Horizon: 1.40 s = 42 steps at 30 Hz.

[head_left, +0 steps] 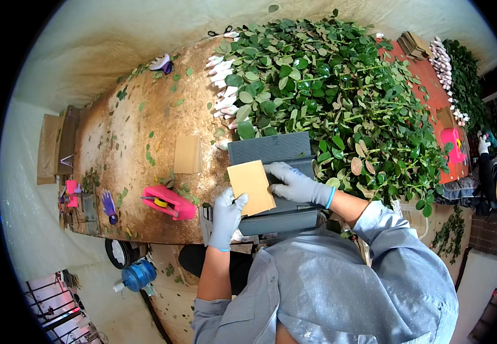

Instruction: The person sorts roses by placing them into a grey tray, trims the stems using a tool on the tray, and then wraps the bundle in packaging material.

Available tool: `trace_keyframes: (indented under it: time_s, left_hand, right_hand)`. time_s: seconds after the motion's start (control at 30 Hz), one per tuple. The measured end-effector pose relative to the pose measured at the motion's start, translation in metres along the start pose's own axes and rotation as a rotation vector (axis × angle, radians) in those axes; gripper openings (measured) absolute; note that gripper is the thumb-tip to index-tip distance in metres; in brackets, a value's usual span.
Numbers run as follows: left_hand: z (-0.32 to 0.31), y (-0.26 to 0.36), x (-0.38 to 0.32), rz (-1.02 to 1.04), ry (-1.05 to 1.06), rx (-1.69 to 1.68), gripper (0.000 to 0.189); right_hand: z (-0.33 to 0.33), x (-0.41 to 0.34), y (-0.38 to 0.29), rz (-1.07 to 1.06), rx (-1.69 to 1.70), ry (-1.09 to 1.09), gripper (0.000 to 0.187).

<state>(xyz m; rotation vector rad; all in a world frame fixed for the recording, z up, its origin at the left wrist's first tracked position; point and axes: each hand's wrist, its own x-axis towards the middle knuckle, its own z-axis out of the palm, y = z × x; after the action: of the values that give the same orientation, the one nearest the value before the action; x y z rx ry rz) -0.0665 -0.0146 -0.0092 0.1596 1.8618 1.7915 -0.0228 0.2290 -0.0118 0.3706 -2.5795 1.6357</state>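
Note:
A small rectangular piece of tan cardboard (251,189) is held tilted above a dark grey ribbed stand (270,148). My left hand (226,217), in a grey work glove, grips its lower left edge with the thumb on top. My right hand (295,185), gloved alike, has its fingers spread at the cardboard's right edge; whether they pinch it is unclear. Just beyond the stand lie long-stemmed roses with dense green leaves (317,94), their pale wrapped heads (226,101) pointing left. More tan cardboard pieces (187,155) rest on the table, left of the stand.
A pink tape dispenser (169,202) stands on the stained table (136,133). Purple-and-white gloves (160,63) and a purple glove (109,206) lie there too. At right are a red tabletop (413,77), another pink dispenser (452,146) and a co-worker's gloved hand (484,145). A blue water jug (139,275) sits below.

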Motion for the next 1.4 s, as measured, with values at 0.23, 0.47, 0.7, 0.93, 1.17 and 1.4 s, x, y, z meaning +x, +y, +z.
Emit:
trace_keyframes:
  time_s: [0.23, 0.47, 0.7, 0.93, 1.17, 1.4]
  left_hand:
    - [0.003, -0.008, -0.001, -0.042, 0.057, 0.169, 0.017]
    - [-0.010, 0.005, -0.021, -0.016, 0.242, 0.173, 0.015]
    - [-0.072, 0.040, -0.003, 0.098, 0.509, 0.069, 0.010]
    - [-0.141, 0.049, 0.069, 0.249, 0.479, 0.458, 0.021]
    - [-0.123, 0.061, 0.078, 0.427, 0.263, 1.113, 0.037]
    - [0.005, 0.043, -0.039, 0.451, -0.273, 0.921, 0.042]
  right_hand:
    - [-0.001, 0.013, -0.010, 0.554, 0.198, -0.175, 0.030]
    - [-0.014, 0.009, -0.020, 0.679, 0.224, -0.193, 0.031]
    - [-0.013, 0.013, -0.033, 0.792, 0.064, -0.227, 0.033]
    - [0.001, 0.011, -0.017, 0.623, -0.309, -0.189, 0.031]
    - [0.008, 0.005, -0.015, 0.679, -0.330, -0.093, 0.034]
    - [0.018, 0.005, -0.019, 0.639, -0.363, -0.089, 0.033]
